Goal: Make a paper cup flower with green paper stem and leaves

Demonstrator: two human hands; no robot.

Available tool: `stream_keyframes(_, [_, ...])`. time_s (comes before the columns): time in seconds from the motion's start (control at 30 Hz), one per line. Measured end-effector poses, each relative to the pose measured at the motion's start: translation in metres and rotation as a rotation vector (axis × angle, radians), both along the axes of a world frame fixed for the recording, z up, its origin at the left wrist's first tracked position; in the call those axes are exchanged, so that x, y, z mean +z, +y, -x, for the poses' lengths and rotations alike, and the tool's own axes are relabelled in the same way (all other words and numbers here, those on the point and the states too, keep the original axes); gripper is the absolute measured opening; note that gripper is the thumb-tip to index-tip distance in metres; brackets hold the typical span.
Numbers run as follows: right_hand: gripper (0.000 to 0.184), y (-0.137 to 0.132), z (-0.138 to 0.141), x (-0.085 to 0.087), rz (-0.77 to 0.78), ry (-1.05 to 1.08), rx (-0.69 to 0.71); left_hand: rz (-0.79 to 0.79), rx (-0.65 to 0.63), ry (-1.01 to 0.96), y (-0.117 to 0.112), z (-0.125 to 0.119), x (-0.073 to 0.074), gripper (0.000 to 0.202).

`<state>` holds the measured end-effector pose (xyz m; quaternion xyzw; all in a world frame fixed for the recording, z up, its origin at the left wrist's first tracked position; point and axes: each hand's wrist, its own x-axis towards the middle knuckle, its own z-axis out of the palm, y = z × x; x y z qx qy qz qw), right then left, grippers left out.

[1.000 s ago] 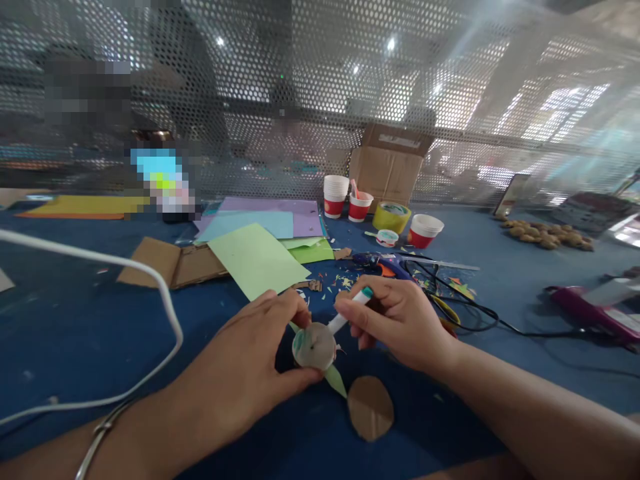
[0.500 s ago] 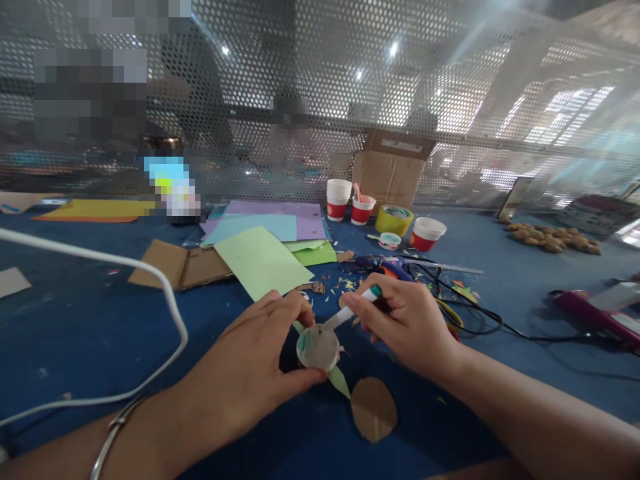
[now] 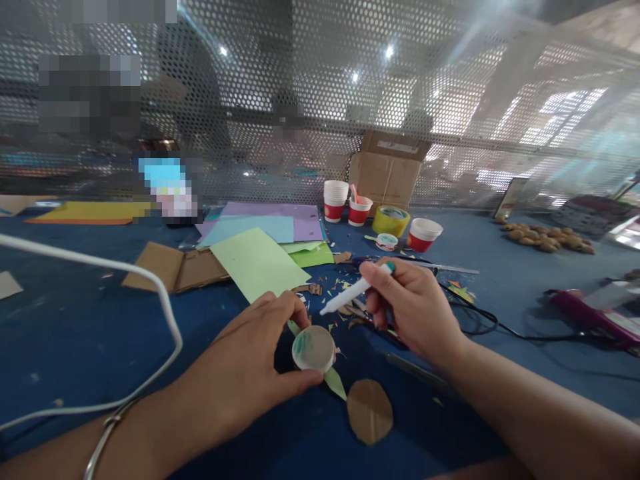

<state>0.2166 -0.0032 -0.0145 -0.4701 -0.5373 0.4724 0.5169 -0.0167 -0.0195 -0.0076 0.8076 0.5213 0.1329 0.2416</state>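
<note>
White marker in fingers of right hand, tip off round piece; left hand fingers grip its sides. Loose hold could spin piece, smudging green marks if wet.

Light is muted overall, with small white points glaring at the grey perforated metal screen and a pale, hazy glow at upper right. The matte blue tabletop darkens toward the bottom centre. Wide-angle distortion stretches the purple plastic tool near the right edge, slightly blurred; coarse pixel blocks mask patches at upper left
</note>
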Motion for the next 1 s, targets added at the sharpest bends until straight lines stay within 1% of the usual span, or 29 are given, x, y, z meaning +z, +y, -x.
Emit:
stream_keyframes(0.07, [0.053, 0.006, 0.0, 0.0, 0.096, 0.112, -0.036, 0.007, 0.011, -0.03, -0.001, -0.001, 0.001, 0.037])
stream_keyframes(0.1, [0.053, 0.007, 0.0, 0.0, 0.118, 0.113, -0.033, 0.007, 0.025, -0.038, -0.002, -0.001, 0.001, 0.039])
stream_keyframes(0.17, [0.052, 0.007, -0.001, -0.001, 0.092, 0.012, 0.009, -0.003, 0.047, -0.05, -0.002, -0.002, 0.0, 0.047])
stream_keyframes(0.27, [0.047, 0.002, -0.002, 0.0, -0.006, -0.2, 0.107, -0.038, -0.007, -0.059, -0.001, -0.002, -0.003, 0.058])
stream_keyframes(0.37, [0.044, -0.004, -0.002, -0.001, -0.052, -0.283, 0.165, -0.081, -0.074, -0.06, 0.001, -0.001, -0.006, 0.049])
stream_keyframes(0.43, [0.041, -0.005, -0.001, -0.001, -0.062, -0.252, 0.152, -0.125, -0.082, -0.059, 0.002, -0.001, -0.004, 0.042])
stream_keyframes(0.5, [0.04, -0.005, 0.0, 0.0, -0.062, -0.124, 0.079, -0.128, -0.041, -0.063, 0.004, 0.0, 0.001, 0.042])
stream_keyframes(0.53, [0.041, -0.004, 0.0, 0.001, -0.065, -0.031, 0.026, -0.071, 0.002, -0.076, 0.005, 0.002, 0.004, 0.044])
stream_keyframes(0.57, [0.041, -0.003, 0.0, 0.002, -0.071, 0.072, -0.036, 0.035, 0.045, -0.107, 0.006, 0.003, 0.007, 0.047])
stream_keyframes(0.63, [0.043, 0.001, 0.0, 0.007, -0.094, 0.274, -0.159, 0.297, 0.092, -0.246, 0.011, 0.009, 0.013, 0.052])
stream_keyframes(0.67, [0.045, 0.003, -0.001, 0.009, -0.101, 0.355, -0.207, 0.396, 0.081, -0.349, 0.014, 0.012, 0.016, 0.05])
stream_keyframes(0.7, [0.046, 0.005, -0.001, 0.012, -0.104, 0.414, -0.242, 0.45, 0.067, -0.465, 0.016, 0.015, 0.018, 0.047])
stream_keyframes(0.77, [0.05, 0.008, -0.002, 0.017, -0.092, 0.479, -0.276, 0.485, 0.058, -0.704, 0.019, 0.022, 0.022, 0.041])
stream_keyframes(0.87, [0.054, 0.011, -0.002, 0.02, -0.049, 0.504, -0.273, 0.51, 0.072, -1.028, 0.021, 0.028, 0.025, 0.04])
stream_keyframes(0.93, [0.055, 0.011, -0.002, 0.02, -0.021, 0.515, -0.268, 0.535, 0.053, -1.163, 0.02, 0.03, 0.026, 0.039])
stream_keyframes(1.0, [0.057, 0.012, -0.002, 0.019, 0.006, 0.522, -0.263, 0.555, 0.039, -1.224, 0.02, 0.03, 0.025, 0.038])
